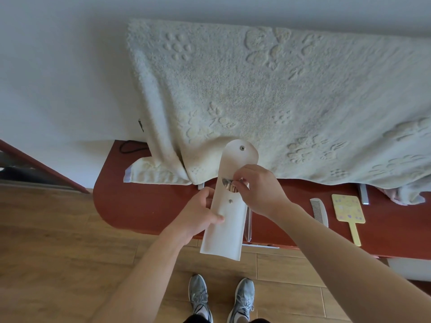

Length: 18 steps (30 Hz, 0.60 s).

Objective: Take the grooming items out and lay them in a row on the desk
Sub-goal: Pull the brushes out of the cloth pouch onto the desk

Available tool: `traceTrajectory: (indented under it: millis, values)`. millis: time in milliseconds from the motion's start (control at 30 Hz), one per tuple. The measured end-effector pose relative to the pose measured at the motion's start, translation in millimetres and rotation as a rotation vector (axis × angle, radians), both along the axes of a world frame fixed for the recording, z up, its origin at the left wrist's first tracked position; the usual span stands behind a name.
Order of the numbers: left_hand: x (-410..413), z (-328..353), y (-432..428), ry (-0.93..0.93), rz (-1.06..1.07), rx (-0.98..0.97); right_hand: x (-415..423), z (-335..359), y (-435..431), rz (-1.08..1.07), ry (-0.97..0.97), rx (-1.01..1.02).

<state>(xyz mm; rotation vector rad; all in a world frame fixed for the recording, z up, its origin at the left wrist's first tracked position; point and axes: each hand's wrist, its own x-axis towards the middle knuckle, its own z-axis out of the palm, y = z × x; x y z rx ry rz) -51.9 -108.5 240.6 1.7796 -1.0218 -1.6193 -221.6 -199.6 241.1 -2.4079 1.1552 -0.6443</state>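
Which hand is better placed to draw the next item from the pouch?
Right hand: its fingers pinch the metal tools at the pouch mouth, nearer the comb. The left hand grips the pouch.

This is looking like a lived-in room of a home, likely a bedroom. A reddish-brown desk [130, 206] with a rounded left corner is standing against a plain white wall [58, 78]. A thick cream blanket [279, 101] with a raised flower pattern is hanging down over the desk's back edge. A comb [319, 212] and a hand mirror [348, 209] are lying side by side near the desk's right end. A wood-look plank floor [58, 241] is running under the person's grey sneakers [198, 297].
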Motion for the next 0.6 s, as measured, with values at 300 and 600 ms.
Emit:
traceTrajectory:
  millis: [300,600]
  values:
    - [2.5,1.3,-1.8,0.012,0.002,0.003,0.2,12.2,-20.3,-0.059,-0.046,-0.041]
    - [9.7,2.6,-1.0,-0.003,0.018,0.012,-6.6,22.9,-39.7,-0.167,-0.099,-0.149]
